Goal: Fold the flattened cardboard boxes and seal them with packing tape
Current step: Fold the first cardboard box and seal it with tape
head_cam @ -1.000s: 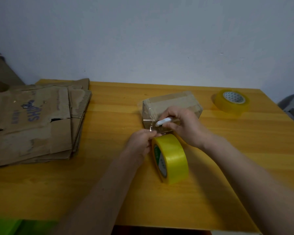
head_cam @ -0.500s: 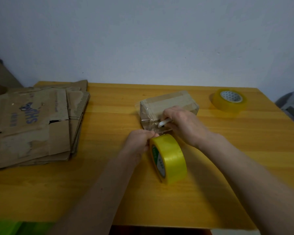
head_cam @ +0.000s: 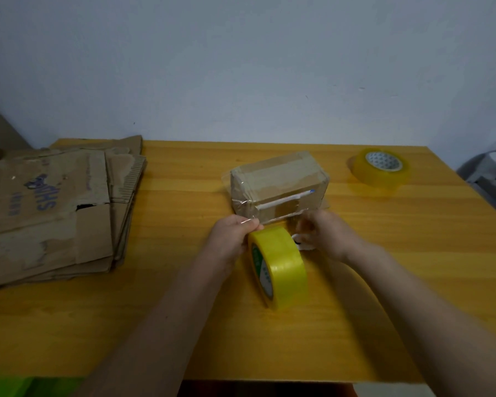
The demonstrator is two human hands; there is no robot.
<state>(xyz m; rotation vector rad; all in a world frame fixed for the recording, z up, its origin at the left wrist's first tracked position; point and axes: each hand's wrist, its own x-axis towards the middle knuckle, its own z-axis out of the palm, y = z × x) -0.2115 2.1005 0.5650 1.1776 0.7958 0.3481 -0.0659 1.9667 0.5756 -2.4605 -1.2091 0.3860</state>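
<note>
A small folded cardboard box (head_cam: pixel 278 179) with clear tape over it sits mid-table. A strip of clear tape (head_cam: pixel 249 214) runs from its near face down to a yellow tape roll (head_cam: pixel 278 265) standing on edge just in front. My left hand (head_cam: pixel 231 239) pinches the tape at the top of the roll, beside the box's near left corner. My right hand (head_cam: pixel 325 233), blurred, is low on the table right of the roll and grips a small white cutter (head_cam: pixel 299 244). A pale streak (head_cam: pixel 284 200) crosses the box's near face.
Several flattened cardboard boxes (head_cam: pixel 49 207) lie stacked at the table's left end. A second yellow tape roll (head_cam: pixel 380 167) lies flat at the back right. The wooden table (head_cam: pixel 413 253) meets a wall behind; a grey object (head_cam: pixel 493 173) stands off its right edge.
My right hand has dropped from the box's near face to the table beside the roll, taking the white cutter with it. My left hand stays pinching the tape at the roll.
</note>
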